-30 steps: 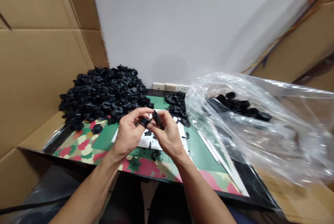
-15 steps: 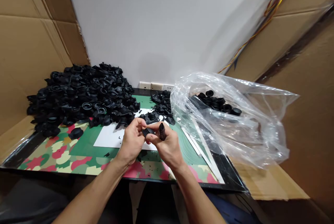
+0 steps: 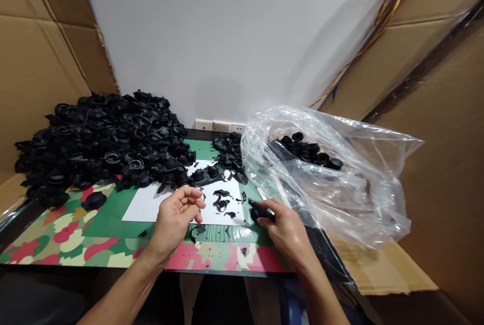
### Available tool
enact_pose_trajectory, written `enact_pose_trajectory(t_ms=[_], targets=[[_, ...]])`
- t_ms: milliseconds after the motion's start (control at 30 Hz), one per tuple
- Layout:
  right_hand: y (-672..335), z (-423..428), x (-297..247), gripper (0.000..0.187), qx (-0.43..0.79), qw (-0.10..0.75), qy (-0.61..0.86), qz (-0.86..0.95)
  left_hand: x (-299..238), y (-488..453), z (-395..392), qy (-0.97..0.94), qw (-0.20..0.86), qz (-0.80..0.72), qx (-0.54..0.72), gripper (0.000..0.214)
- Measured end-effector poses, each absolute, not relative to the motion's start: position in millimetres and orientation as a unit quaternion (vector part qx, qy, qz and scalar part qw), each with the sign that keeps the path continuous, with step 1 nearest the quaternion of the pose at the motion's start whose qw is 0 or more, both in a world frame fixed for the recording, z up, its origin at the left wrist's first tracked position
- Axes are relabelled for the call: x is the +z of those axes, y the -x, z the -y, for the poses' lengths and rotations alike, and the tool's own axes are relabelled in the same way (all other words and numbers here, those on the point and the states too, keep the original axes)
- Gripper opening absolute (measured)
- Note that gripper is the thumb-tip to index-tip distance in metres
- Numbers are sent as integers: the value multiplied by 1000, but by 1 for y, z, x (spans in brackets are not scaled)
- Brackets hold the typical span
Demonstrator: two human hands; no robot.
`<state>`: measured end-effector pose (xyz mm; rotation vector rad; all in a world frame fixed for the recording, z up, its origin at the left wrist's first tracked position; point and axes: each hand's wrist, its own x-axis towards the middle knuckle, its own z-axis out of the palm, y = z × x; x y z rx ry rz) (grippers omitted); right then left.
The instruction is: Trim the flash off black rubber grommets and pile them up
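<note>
My left hand hovers palm-up over the white sheet, fingers loosely curled with nothing in them. My right hand is further right, near the mouth of the clear plastic bag, fingers closed on a small black rubber part. Black trimmings lie on the white sheet between my hands. A large heap of black rubber bellows parts fills the back left of the table.
The table carries a camouflage-patterned mat with a green middle. Inside the bag lie several black parts. A smaller pile of black scraps sits by the wall. Cardboard panels stand left and right; coloured wires hang at upper right.
My hands have come apart. The right hand moved right toward the bag, carrying a black part; the left hand now holds nothing. The view swung slightly left.
</note>
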<state>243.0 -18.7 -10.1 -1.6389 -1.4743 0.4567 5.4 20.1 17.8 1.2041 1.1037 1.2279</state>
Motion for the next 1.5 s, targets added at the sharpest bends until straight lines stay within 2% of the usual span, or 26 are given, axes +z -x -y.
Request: enact_pose_trajectory(t_ms=[133,267,367,467,567,700,1033,1200,1400,1500], targets=[[-245,13,-7,22,157,501,634,567,16,-9,-20,-501,512,-466,520,17],[-248,8,-9,12,203,478,656,548,15,-7,-21,-497,502,-479,520,17],[-242,6,-6,29,363,561,614,420,16,-7,-21,-513,500,-483,504,15],[-222,6,2,45,579,611,458,286,20,-9,-18,-540,499,-472,486,18],[-194,4,5,42,714,576,347,195,26,-10,-16,-562,492,-466,474,20],[-165,1,1,37,794,522,271,155,30,-4,-13,-576,475,-470,471,19],[-141,-4,-2,35,841,464,256,104,25,14,-10,-574,443,-494,479,16],[-136,-6,-1,38,842,453,277,93,26,18,-6,-681,320,-481,451,13],[-124,-2,-3,45,760,524,326,201,24,15,-2,-819,98,-462,326,13],[-124,0,-2,45,676,574,359,290,18,11,-2,-807,113,-460,353,20]])
